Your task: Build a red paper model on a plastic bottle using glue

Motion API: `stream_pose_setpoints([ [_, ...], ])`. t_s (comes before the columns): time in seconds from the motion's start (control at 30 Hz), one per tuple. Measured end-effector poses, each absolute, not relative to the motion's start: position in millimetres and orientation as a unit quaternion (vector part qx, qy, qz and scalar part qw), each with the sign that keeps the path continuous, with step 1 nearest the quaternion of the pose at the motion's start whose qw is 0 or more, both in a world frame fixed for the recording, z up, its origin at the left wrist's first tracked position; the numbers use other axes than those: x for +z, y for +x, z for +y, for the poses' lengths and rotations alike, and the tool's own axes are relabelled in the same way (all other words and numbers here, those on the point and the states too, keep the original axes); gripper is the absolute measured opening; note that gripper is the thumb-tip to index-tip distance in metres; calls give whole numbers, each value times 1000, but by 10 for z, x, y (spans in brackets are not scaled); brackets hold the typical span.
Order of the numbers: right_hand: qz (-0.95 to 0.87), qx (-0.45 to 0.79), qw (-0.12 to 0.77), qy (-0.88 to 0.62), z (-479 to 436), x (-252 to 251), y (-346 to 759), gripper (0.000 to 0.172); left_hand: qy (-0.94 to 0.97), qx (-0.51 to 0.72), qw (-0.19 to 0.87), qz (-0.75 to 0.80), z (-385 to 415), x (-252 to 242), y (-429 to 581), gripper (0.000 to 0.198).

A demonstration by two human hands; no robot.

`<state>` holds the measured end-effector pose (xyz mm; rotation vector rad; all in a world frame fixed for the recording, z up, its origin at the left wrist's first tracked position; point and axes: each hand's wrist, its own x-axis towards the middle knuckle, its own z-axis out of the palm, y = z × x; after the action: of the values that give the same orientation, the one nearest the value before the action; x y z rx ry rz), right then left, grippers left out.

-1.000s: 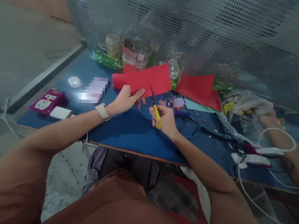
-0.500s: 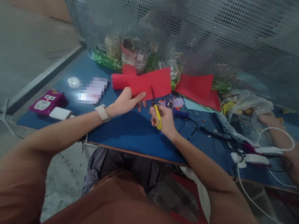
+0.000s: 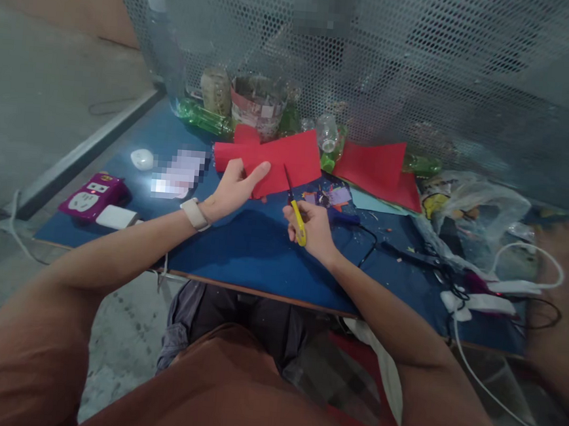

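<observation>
Above a blue desk (image 3: 242, 255), the left hand (image 3: 234, 188), pinching a red sheet (image 3: 301, 154), is shifting it slightly leftward while the right hand (image 3: 317, 229), wrapped around yellow-handled scissors (image 3: 298, 221), is holding them across its lower edge, apparently re-angling it for cutting.

No readable words, brands or numbers appear on a cluttered blue worktable (image 3: 232, 255): the patterned print and pale patch on a bucket (image 3: 258, 111) blur beyond reading, as do the yellow mark atop a purple power socket (image 3: 93, 197) and the printing on a yellow wrapper (image 3: 434, 204); pixelation masks a smartphone's screen (image 3: 182, 172).
</observation>
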<state>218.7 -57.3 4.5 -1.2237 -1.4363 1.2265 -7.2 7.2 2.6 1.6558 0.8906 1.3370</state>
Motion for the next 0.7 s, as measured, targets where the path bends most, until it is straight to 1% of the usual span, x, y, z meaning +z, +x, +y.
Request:
stream_pose_setpoints([
  [0.2, -562, 522, 428, -478, -594, 23, 2174, 78, 686, 502, 375, 369, 94, 14, -96, 69],
  [0.4, -557, 534, 421, -477, -606, 83, 2165, 83, 705, 479, 369, 370, 35, 89, -73, 72],
  [0.7, -567, 522, 425, -474, -571, 42, 2163, 82, 696, 469, 395, 373, -18, 144, -52, 69],
])
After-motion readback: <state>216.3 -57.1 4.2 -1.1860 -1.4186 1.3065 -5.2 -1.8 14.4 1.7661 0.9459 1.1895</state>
